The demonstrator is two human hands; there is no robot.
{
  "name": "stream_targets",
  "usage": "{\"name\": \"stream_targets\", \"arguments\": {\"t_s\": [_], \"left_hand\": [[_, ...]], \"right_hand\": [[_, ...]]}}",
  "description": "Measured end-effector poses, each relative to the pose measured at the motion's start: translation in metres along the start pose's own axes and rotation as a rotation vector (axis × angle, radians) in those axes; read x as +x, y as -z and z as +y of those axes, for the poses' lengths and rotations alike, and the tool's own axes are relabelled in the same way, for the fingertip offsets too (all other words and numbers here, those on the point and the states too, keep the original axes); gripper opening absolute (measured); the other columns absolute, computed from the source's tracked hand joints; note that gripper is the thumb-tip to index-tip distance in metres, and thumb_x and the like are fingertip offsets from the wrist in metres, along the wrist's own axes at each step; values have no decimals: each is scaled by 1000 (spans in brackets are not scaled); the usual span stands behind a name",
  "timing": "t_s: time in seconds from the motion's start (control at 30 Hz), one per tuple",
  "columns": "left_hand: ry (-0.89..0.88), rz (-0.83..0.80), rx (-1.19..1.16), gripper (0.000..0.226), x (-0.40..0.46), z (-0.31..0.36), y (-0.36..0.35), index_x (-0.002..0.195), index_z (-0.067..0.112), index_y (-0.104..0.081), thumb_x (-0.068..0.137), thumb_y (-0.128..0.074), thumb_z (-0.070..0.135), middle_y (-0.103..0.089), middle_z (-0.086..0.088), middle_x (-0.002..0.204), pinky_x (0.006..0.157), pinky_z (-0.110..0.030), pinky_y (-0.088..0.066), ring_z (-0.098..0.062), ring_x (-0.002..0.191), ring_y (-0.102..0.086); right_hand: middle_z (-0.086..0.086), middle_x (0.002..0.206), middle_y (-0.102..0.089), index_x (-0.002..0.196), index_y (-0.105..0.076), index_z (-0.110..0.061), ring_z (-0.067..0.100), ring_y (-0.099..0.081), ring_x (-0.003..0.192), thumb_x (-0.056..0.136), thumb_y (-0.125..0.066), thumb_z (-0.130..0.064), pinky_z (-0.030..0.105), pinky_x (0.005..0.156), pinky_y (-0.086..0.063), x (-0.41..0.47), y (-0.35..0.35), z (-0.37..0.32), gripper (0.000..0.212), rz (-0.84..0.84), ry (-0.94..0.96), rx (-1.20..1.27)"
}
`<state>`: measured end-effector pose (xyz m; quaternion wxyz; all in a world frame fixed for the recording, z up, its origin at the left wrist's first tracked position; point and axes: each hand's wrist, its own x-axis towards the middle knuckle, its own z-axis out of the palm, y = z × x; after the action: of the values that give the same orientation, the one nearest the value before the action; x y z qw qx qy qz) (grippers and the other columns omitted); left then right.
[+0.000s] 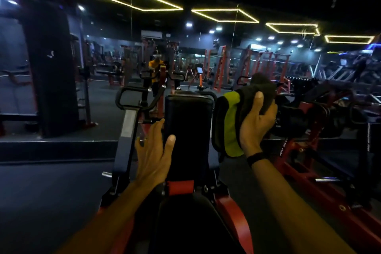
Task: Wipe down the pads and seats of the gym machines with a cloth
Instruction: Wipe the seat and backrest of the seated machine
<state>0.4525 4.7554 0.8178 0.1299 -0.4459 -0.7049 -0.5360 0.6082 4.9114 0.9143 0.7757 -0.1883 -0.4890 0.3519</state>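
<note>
A tall black upright pad (188,130) stands in front of me on a red-framed machine, with the black seat (185,218) below it. My left hand (153,152) rests on the pad's left edge, thumb on the front face and fingers round the side. My right hand (256,121) grips a bunched dark grey cloth (233,121) with a yellow-green side, held in the air just right of the pad's top and not touching it.
Black handles (132,99) and a grey arm of the machine rise at the left. Another red-framed machine (309,121) stands close on the right. A mirror wall ahead reflects the gym and a person in yellow (155,68). Dark floor lies to the left.
</note>
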Motion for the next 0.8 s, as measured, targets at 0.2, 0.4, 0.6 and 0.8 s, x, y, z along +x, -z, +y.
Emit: {"name": "stream_targets", "arguments": {"t_s": [0.2,0.4,0.6,0.8], "left_hand": [[-19,128,-44,67,74,-31,-10,151,36,-29,94,-15,68,-43,4,153,119,-56,-15,-18,140,-39],[47,310,-48,77,125,-54,-3,153,22,-35,92,-18,66,-49,-10,149,119,-56,-19,-25,138,-42],[12,278,-110,65,156,-61,-23,147,37,-33,95,-18,72,-60,-5,135,112,-61,-30,-26,128,-53],[-70,242,-262,66,183,-52,-39,150,26,-40,97,-25,63,-44,22,142,115,-58,-29,-8,136,-42]], "right_hand": [[10,128,-50,134,-49,-26,30,-48,120,88,-47,-70,49,103,-37,4,-100,43,63,-452,417,-382],[10,118,-64,119,-68,-28,34,-57,110,86,-46,-74,52,93,-41,-26,-180,116,60,-848,813,-999],[6,119,-67,119,-68,-25,28,-59,108,87,-46,-71,46,90,-42,-8,-158,127,60,-727,883,-804],[5,112,-68,113,-72,-23,31,-61,103,89,-41,-76,52,88,-48,32,-111,144,67,-438,448,-734]]}}
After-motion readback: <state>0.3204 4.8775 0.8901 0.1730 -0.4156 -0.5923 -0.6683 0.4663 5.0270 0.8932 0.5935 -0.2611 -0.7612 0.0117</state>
